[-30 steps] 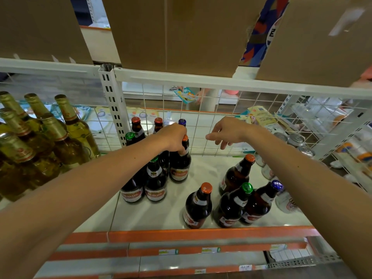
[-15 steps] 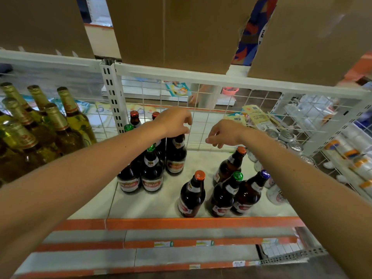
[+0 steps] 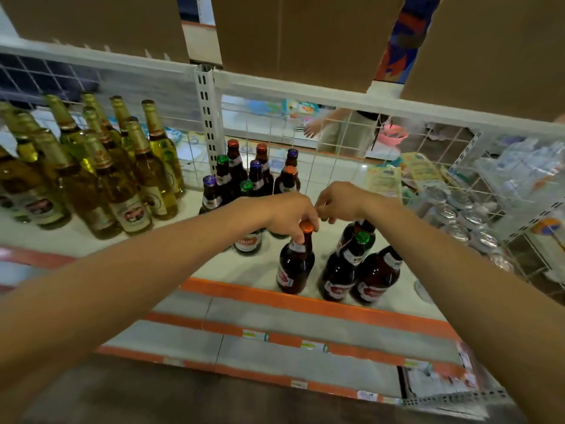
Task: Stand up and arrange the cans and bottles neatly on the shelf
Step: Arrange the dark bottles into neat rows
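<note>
On the white shelf (image 3: 250, 270) stand several dark brown bottles with coloured caps. My left hand (image 3: 287, 212) grips the neck of an orange-capped bottle (image 3: 295, 264) near the front edge. My right hand (image 3: 342, 201) hovers just right of it with fingers loosely curled, above the bottles at the front right, a green-capped bottle (image 3: 345, 264) and another brown bottle (image 3: 377, 276); it holds nothing that I can see. A cluster of upright brown bottles (image 3: 244, 179) fills the back left of this bay. Silver cans (image 3: 458, 215) lie at the right.
Tall yellow-green bottles (image 3: 101, 172) crowd the bay to the left. A white upright post (image 3: 206, 117) divides the bays. Wire mesh (image 3: 336, 142) backs the shelf, and a person is visible beyond it. Cardboard boxes (image 3: 293, 35) sit on the shelf above. An orange strip (image 3: 305, 304) edges the front.
My left hand left the back cluster and moved forward onto the orange-capped bottle at the front. My right hand followed, closer to the left. The view shifted left.
</note>
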Tool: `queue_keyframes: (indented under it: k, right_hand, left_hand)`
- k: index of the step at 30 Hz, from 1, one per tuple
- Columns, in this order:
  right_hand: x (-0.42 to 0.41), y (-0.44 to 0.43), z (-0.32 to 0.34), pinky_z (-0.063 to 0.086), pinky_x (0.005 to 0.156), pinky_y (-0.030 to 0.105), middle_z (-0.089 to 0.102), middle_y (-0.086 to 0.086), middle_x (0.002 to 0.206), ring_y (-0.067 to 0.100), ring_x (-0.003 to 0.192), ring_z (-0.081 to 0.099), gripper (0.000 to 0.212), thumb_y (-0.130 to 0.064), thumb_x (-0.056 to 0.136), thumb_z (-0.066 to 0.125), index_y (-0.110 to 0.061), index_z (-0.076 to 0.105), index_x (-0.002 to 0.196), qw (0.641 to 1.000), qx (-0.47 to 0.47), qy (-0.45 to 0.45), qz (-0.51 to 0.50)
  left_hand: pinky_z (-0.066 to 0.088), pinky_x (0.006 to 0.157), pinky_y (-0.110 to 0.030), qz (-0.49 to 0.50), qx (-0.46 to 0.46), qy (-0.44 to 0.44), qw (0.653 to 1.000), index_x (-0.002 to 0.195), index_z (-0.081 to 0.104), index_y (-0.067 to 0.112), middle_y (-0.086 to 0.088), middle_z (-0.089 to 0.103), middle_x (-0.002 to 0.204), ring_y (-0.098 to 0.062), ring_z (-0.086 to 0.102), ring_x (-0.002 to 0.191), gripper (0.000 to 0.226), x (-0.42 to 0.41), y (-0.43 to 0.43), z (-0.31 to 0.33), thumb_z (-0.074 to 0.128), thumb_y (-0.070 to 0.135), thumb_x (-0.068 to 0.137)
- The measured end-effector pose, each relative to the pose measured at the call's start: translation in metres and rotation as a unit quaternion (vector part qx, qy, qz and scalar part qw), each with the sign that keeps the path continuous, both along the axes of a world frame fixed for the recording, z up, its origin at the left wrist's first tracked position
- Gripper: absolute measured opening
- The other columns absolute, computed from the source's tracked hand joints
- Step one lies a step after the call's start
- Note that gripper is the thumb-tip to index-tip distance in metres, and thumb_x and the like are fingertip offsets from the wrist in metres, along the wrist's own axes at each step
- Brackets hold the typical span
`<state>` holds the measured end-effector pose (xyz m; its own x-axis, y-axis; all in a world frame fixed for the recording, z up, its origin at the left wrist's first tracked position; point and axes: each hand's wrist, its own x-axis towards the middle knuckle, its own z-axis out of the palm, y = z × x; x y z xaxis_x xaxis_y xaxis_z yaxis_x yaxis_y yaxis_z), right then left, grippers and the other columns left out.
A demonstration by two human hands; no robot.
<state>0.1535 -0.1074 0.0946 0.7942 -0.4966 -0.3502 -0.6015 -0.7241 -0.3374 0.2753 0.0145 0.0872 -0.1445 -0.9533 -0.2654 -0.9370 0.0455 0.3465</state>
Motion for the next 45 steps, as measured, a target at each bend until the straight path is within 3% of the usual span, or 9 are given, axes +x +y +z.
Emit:
queue_keyframes:
  k: [2, 5, 9, 17, 22, 27, 33, 42, 45]
  right_hand:
    - [-0.002, 0.006, -0.001, 0.047, 0.064, 0.023, 0.07, -0.004, 0.078, 0.009, 0.075, 0.068, 0.025, -0.032, 0.095, 0.061, -0.011, 0.072, 0.104, 1.0, -0.001, 0.005, 0.002]
    - [-0.005, 0.012, -0.003, 0.052, 0.075, 0.027, 0.075, 0.002, 0.09, 0.011, 0.08, 0.07, 0.031, -0.037, 0.094, 0.061, -0.009, 0.073, 0.1, 1.0, -0.002, 0.007, -0.002]
    - [-0.011, 0.016, -0.004, 0.055, 0.086, 0.033, 0.075, 0.001, 0.091, 0.013, 0.081, 0.071, 0.029, -0.035, 0.094, 0.061, -0.009, 0.073, 0.101, 1.0, 0.006, 0.002, -0.027]
    - [-0.003, 0.028, -0.001, 0.051, 0.078, 0.026, 0.072, 0.002, 0.096, 0.014, 0.085, 0.07, 0.026, -0.029, 0.094, 0.064, -0.01, 0.072, 0.11, 1.0, 0.004, 0.013, -0.016]
    - [0.0, 0.028, -0.004, 0.053, 0.083, 0.03, 0.072, 0.002, 0.099, 0.015, 0.088, 0.07, 0.026, -0.03, 0.094, 0.064, -0.01, 0.072, 0.11, 0.999, 0.007, 0.022, -0.022]
    - [0.002, 0.031, -0.008, 0.051, 0.082, 0.029, 0.073, 0.003, 0.099, 0.015, 0.089, 0.07, 0.025, -0.029, 0.094, 0.064, -0.009, 0.072, 0.106, 0.999, 0.024, 0.026, -0.038]
    - [0.004, 0.037, -0.011, 0.053, 0.087, 0.031, 0.074, 0.004, 0.099, 0.017, 0.092, 0.07, 0.029, -0.032, 0.095, 0.062, -0.006, 0.073, 0.106, 0.999, 0.017, 0.039, -0.031]
    - [0.001, 0.041, -0.009, 0.053, 0.084, 0.03, 0.073, 0.005, 0.1, 0.018, 0.092, 0.07, 0.028, -0.032, 0.095, 0.063, -0.008, 0.072, 0.105, 0.998, 0.007, 0.044, -0.047]
    - [-0.001, 0.038, -0.003, 0.054, 0.084, 0.031, 0.073, 0.005, 0.099, 0.018, 0.091, 0.07, 0.028, -0.031, 0.094, 0.063, -0.008, 0.073, 0.105, 0.997, -0.01, 0.042, -0.057]
  left_hand:
    - [0.049, 0.084, -0.029, 0.009, -0.021, -0.004, 1.0, 0.121, 0.069, 0.018, 0.006, 0.063, 0.105, -0.014, 0.058, 0.093, 0.041, 0.001, 0.002, -0.003, 0.079, 0.026, 0.082]
    - [0.053, 0.075, -0.036, 0.013, -0.053, -0.039, 0.998, 0.097, 0.072, 0.012, 0.0, 0.065, 0.087, -0.018, 0.059, 0.078, 0.025, 0.004, 0.001, -0.003, 0.077, 0.031, 0.082]
    - [0.049, 0.062, -0.033, 0.039, -0.065, -0.077, 0.994, 0.079, 0.066, 0.012, 0.0, 0.059, 0.072, -0.019, 0.059, 0.069, 0.027, 0.009, -0.002, 0.001, 0.077, 0.036, 0.081]
    - [0.041, 0.053, -0.03, 0.098, -0.076, -0.103, 0.987, 0.073, 0.062, 0.01, -0.004, 0.055, 0.068, -0.021, 0.055, 0.062, 0.036, 0.029, -0.01, 0.0, 0.077, 0.041, 0.081]
    - [0.036, 0.052, -0.028, 0.121, -0.09, -0.099, 0.984, 0.069, 0.056, 0.015, 0.002, 0.048, 0.064, -0.012, 0.045, 0.057, 0.032, 0.04, -0.011, 0.002, 0.075, 0.036, 0.085]
    - [0.04, 0.055, -0.032, 0.144, -0.095, -0.093, 0.981, 0.063, 0.053, 0.017, -0.002, 0.051, 0.065, -0.019, 0.05, 0.06, 0.036, 0.05, -0.015, 0.001, 0.077, 0.036, 0.082]
    - [0.037, 0.054, -0.031, 0.154, -0.097, -0.083, 0.98, 0.064, 0.055, 0.015, -0.002, 0.05, 0.065, -0.015, 0.046, 0.057, 0.035, 0.054, -0.018, -0.005, 0.076, 0.035, 0.082]
    - [0.039, 0.058, -0.033, 0.163, -0.095, -0.068, 0.98, 0.065, 0.044, 0.018, -0.003, 0.049, 0.068, -0.022, 0.052, 0.065, 0.041, 0.051, -0.023, -0.008, 0.077, 0.035, 0.083]
    - [0.042, 0.058, -0.034, 0.161, -0.087, -0.054, 0.982, 0.071, 0.053, 0.013, -0.005, 0.058, 0.076, -0.024, 0.058, 0.073, 0.037, 0.053, -0.021, -0.004, 0.075, 0.04, 0.083]
